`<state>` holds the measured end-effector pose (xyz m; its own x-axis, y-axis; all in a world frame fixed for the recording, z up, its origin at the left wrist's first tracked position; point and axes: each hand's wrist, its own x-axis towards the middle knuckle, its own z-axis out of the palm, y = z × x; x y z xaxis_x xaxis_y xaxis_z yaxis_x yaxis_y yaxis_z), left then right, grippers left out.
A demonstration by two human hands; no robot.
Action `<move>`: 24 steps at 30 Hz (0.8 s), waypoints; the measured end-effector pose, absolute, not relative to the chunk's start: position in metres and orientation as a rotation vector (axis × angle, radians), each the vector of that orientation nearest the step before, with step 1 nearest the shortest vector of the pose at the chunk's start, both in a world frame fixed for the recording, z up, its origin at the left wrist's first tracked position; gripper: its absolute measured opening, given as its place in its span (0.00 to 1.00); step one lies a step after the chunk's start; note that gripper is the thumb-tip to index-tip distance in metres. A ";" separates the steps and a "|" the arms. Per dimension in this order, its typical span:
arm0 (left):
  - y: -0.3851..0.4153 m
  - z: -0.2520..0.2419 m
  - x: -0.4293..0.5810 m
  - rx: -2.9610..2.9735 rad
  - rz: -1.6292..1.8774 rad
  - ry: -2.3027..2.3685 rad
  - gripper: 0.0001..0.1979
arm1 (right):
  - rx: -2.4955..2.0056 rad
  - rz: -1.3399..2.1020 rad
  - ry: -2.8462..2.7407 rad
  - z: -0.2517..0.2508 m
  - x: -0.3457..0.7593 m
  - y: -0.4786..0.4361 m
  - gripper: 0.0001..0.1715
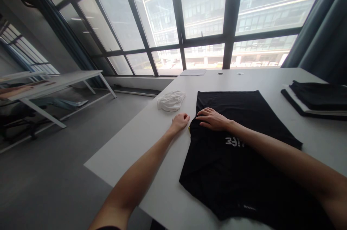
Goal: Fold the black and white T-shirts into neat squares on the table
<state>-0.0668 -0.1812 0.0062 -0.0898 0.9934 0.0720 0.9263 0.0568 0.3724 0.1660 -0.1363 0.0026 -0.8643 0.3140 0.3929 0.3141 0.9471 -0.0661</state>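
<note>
A black T-shirt with white lettering lies spread on the white table, upside down to me. My right hand rests palm down on its left part, fingers stretched out and apart. Just left of the shirt's edge, my left hand is on the table with its fingers curled closed. Whatever may be inside those fingers is hidden. A tiny yellow spot shows at the shirt's edge near that hand. Beyond my left hand sits a crumpled white cloth.
Folded black and white garments are stacked at the table's right. A flat pale sheet lies at the far edge, near two round cable holes. Windows stand behind. At the left, a person's arm rests at another table.
</note>
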 end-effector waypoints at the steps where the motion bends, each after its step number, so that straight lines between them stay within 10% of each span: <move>1: -0.182 0.007 -0.066 1.980 0.488 2.111 0.14 | -0.447 -0.002 -2.707 0.003 0.165 -0.138 0.25; 24: -0.180 0.006 -0.068 2.066 0.702 2.098 0.17 | -0.776 0.391 -2.716 -0.006 0.186 -0.134 0.36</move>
<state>-0.0681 -0.1799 0.0061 -0.0649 0.9695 0.2363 0.9167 -0.0357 0.3981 0.1863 -0.1342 -0.0056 -0.8133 0.5467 0.1992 0.4684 0.8182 -0.3334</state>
